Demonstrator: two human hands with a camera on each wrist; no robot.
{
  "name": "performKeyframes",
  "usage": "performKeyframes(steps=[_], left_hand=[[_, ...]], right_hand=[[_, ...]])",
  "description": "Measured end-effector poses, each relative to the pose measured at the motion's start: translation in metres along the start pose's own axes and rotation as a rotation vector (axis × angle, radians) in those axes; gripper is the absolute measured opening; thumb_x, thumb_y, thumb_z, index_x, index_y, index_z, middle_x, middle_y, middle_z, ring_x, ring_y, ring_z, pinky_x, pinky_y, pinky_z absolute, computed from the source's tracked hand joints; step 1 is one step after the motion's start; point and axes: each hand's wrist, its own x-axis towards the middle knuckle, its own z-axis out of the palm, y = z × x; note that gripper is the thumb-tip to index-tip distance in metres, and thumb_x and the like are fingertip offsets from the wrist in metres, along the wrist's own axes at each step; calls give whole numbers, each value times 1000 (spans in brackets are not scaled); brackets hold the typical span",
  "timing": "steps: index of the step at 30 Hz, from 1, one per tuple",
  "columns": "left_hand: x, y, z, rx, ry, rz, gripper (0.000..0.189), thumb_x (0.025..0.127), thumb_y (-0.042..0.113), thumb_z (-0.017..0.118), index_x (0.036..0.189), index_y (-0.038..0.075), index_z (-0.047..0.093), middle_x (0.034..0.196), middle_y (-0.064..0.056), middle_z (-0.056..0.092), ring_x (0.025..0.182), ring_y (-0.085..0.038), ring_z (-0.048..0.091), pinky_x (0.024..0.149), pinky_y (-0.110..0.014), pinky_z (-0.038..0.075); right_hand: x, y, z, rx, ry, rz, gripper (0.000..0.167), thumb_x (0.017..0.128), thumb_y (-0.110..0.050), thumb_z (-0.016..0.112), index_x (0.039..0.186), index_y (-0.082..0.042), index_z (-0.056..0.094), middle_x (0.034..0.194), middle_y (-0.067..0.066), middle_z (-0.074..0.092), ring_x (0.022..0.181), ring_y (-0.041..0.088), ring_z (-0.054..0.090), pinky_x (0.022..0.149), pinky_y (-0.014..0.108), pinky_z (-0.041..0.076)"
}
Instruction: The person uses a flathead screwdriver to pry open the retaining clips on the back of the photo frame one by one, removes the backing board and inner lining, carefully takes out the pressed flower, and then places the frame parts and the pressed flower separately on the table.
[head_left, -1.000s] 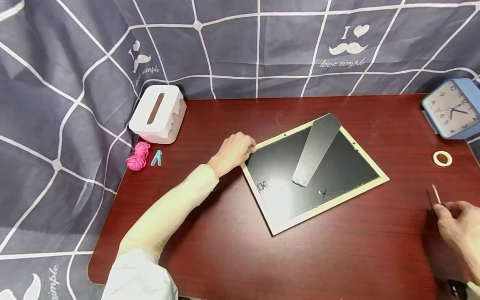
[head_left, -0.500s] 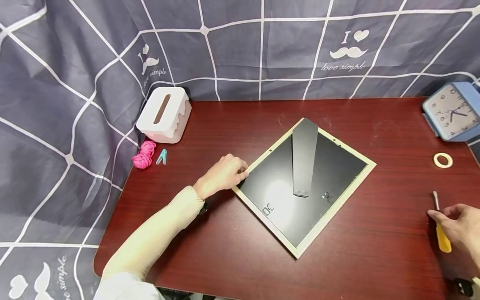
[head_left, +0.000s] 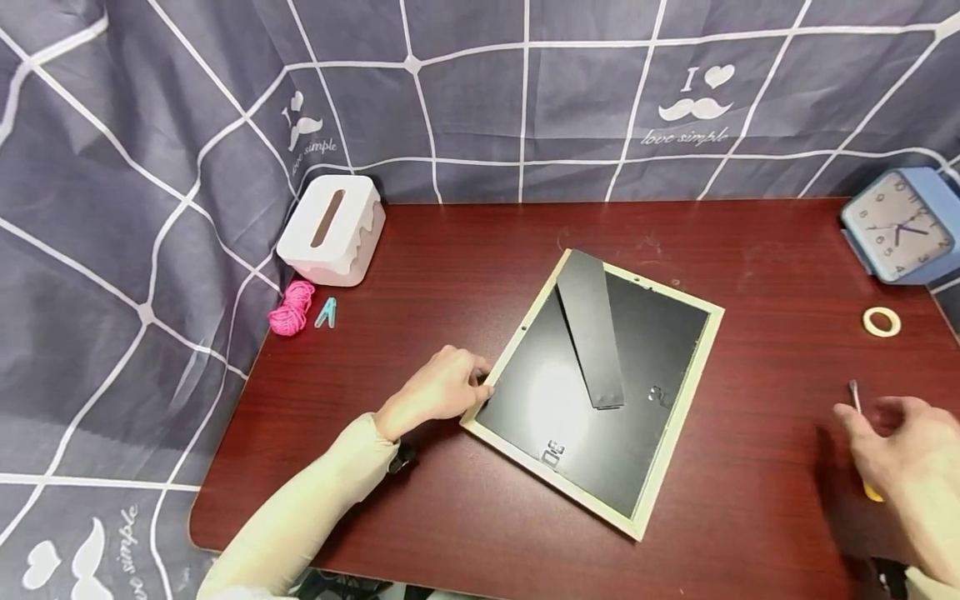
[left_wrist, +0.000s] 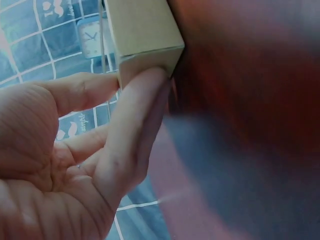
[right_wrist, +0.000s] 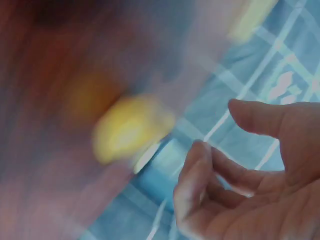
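Observation:
A picture frame (head_left: 536, 379) lies face down on the table, its pale border round a black back panel with a folded black stand (head_left: 592, 333). My left hand (head_left: 438, 387) pinches its left corner between thumb and fingers; the left wrist view shows a finger (left_wrist: 132, 115) pressed to the pale frame corner (left_wrist: 147, 50). Over at the right edge, my right hand (head_left: 903, 450) hovers over a screwdriver (head_left: 873, 492) with a yellow handle. In the right wrist view the blurred yellow handle (right_wrist: 132, 127) lies apart from the loosely bent fingers (right_wrist: 192, 180).
A roll of tape (head_left: 881, 322) and a blue clock (head_left: 900, 225) stand on the right. At back left are a white tissue box (head_left: 333, 229), pink yarn (head_left: 291, 308) and a teal clothespin (head_left: 326, 312). A grey checked cloth (head_left: 480, 100) hangs behind the table.
My left hand has come nearer, turning the picture frame counterclockwise on the table. The right hand has let go of the screwdriver, which now lies on the table beneath it.

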Motion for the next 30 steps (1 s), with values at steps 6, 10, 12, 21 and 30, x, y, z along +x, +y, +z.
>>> performKeyframes(steps=[6,10,12,21,30], left_hand=[[-11,-12,16,-67,20,-40,40,95,16,76,134,5,75,66,6,68,56,-6,64,59,-23,54],[-17,-17,27,-117,36,-70,50,95,16,74,143,4,68,69,6,70,56,-5,67,59,-24,57],[-25,-5,22,-171,33,-122,54,95,15,75,146,2,65,69,4,70,54,-5,69,60,-24,60],[-37,4,22,-235,69,-243,67,93,10,73,157,4,55,69,1,69,50,-6,69,69,-22,60],[-40,0,27,-318,73,-269,73,92,7,72,160,2,48,72,-3,70,50,-8,72,69,-23,64]], right_hand=[[-38,-59,17,72,-319,-294,49,107,-44,69,123,1,73,77,6,76,74,20,70,65,29,50],[-58,-91,35,133,-515,-352,37,104,-42,74,112,-6,72,73,-7,69,67,2,59,63,20,45],[-63,-101,41,160,-542,-374,31,102,-37,77,105,-8,69,72,-7,67,64,1,59,60,20,45],[-51,-124,49,196,-522,-431,19,100,-24,78,105,-7,68,80,-4,69,64,5,64,59,21,46],[-37,-134,54,184,-502,-447,17,101,-19,76,109,-5,72,87,-1,71,68,9,64,61,22,47]])
